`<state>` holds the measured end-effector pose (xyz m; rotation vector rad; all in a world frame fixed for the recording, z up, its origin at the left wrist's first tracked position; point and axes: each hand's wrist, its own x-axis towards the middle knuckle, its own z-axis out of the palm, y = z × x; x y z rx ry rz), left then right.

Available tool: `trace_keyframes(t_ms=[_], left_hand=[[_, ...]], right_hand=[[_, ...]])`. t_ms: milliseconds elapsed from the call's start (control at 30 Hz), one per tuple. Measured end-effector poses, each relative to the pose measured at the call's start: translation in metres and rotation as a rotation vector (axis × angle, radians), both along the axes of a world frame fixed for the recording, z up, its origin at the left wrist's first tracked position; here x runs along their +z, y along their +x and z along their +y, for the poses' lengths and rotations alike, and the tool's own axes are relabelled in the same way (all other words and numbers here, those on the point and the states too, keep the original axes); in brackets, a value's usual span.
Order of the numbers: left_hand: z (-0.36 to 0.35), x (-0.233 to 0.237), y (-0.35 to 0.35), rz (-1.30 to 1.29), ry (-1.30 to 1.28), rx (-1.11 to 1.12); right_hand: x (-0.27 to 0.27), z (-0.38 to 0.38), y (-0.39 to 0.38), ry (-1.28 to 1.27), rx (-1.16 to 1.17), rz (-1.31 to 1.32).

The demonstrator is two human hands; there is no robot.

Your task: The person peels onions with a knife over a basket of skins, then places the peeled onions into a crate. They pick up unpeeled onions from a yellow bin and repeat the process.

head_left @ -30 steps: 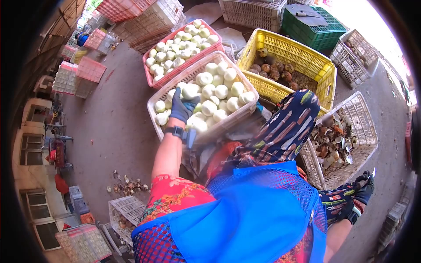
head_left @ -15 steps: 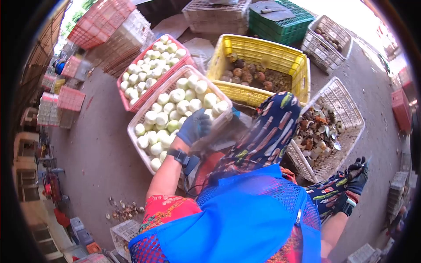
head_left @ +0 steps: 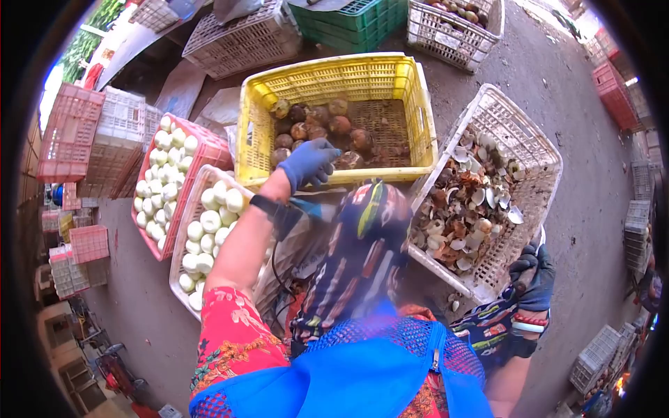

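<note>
My left hand (head_left: pixel 312 164), in a blue glove, hangs over the near rim of the yellow crate (head_left: pixel 334 177). Its fingers are loosely bent with nothing visible in them, close to the brown unpeeled onions (head_left: pixel 340 125) inside. Down at the right, my right hand (head_left: pixel 535 279) wears a dark glove and is closed around what looks like a knife (head_left: pixel 524 279); a brown handle and a thin pale blade show. Peeled white onions (head_left: pixel 210 221) fill a pale pink crate (head_left: pixel 182 240) beside my left forearm.
Onion skins (head_left: pixel 463 202) lie in a tilted white crate (head_left: pixel 519 115) on the right. A second pink crate (head_left: pixel 202 150) of peeled onions stands at left. Behind are a green crate (head_left: pixel 355 28) and a white crate (head_left: pixel 453 38). Stacked crates (head_left: pixel 73 132) stand far left.
My left hand has moved from the peeled onions to over the yellow crate. My view has turned, and the right hand now shows nearer the skins crate.
</note>
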<state>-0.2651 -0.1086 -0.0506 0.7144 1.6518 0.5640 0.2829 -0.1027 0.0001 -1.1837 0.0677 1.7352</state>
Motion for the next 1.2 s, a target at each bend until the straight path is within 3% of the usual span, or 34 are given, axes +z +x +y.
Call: trace_keyframes(t_ms=[100, 200, 300, 367, 533, 600, 667, 767, 833, 967, 1100, 1200], left_hand=[[0.07, -0.042, 0.002, 0.266, -0.141, -0.332], [0.121, -0.119, -0.007, 0.57, -0.086, -0.678], [0.144, -0.166, 0.001, 0.719, 0.039, -0.651], [0.169, -0.161, 0.015, 0.652, -0.093, -0.826], [0.182, -0.248, 0.022, 0.571, -0.107, -0.972], [0.184, -0.264, 0.021, 0.334, -0.084, -0.877], [0.183, -0.261, 0.019, -0.011, -0.079, -0.603], [0.189, -0.155, 0.044, -0.39, -0.024, -0.143], [0.186, -0.085, 0.06, -0.63, 0.127, -0.064], [0.165, 0.069, 0.119, -0.589, 0.346, -0.408], [0.133, 0.156, 0.18, -0.591, 0.358, -0.603], [0.105, 0.17, 0.225, -0.625, 0.407, -0.576]], right_hand=[[-0.016, 0.01, -0.035, -0.041, 0.122, -0.239], [-0.022, 0.015, -0.042, -0.091, 0.179, -0.246], [-0.02, 0.018, -0.04, -0.039, 0.194, -0.27], [-0.02, 0.021, -0.042, -0.041, 0.219, -0.285], [-0.023, 0.019, -0.046, -0.033, 0.358, -0.343], [-0.015, 0.021, -0.054, -0.033, 0.383, -0.403], [-0.01, 0.021, -0.06, -0.029, 0.39, -0.426], [0.006, 0.018, -0.067, -0.011, 0.386, -0.398], [0.018, 0.019, -0.074, 0.028, 0.41, -0.37], [0.056, 0.04, -0.102, 0.187, 0.578, -0.249], [0.084, 0.063, -0.12, 0.413, 0.604, -0.193], [0.08, 0.065, -0.102, 0.454, 0.606, -0.058]])
